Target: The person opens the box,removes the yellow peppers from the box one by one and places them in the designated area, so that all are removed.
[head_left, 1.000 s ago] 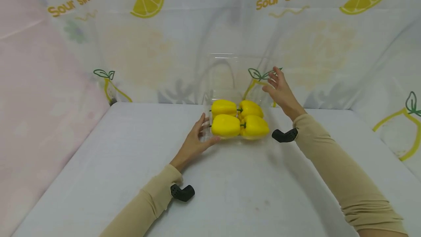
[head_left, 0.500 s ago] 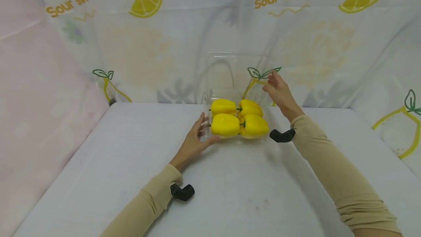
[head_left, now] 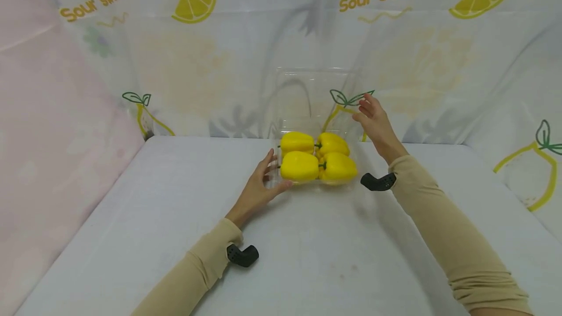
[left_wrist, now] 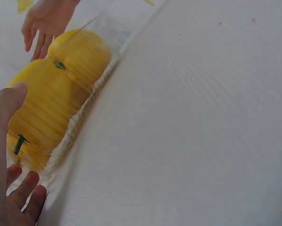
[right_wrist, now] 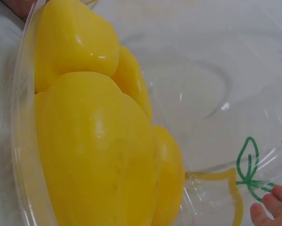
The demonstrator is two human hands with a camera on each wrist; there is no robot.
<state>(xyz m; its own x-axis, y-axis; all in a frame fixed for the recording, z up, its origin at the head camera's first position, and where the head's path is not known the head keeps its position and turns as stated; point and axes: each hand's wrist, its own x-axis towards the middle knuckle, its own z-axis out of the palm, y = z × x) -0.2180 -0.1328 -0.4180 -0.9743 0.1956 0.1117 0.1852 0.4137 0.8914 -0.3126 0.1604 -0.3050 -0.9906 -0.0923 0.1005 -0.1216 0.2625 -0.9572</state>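
A clear plastic clamshell container (head_left: 322, 184) stands at the back of the table, its transparent lid (head_left: 296, 94) raised against the backdrop. Inside lie several yellow bell peppers (head_left: 300, 166) with green stems, arranged in rows. My left hand (head_left: 259, 187) holds the container's front left corner, thumb along the front wall and fingers at the left side. The left wrist view shows that thumb (left_wrist: 13, 101) at the wall beside a pepper (left_wrist: 39, 108). Up by the lid's right edge is my right hand (head_left: 373, 123), fingers loosely bent; in the right wrist view its fingertips (right_wrist: 275, 205) overlap the lid.
The white table (head_left: 184, 184) reaches back to a white cloth backdrop (head_left: 254, 52) printed with lemons and lettering. Pink cloth (head_left: 66, 126) hangs at the left. A black wrist device (head_left: 243, 256) sits on the left sleeve and another black device (head_left: 378, 182) on the right.
The right hand has come down slightly beside the raised lid. The left hand keeps its place at the container's corner, and the peppers have not moved. The head view has shifted slightly.
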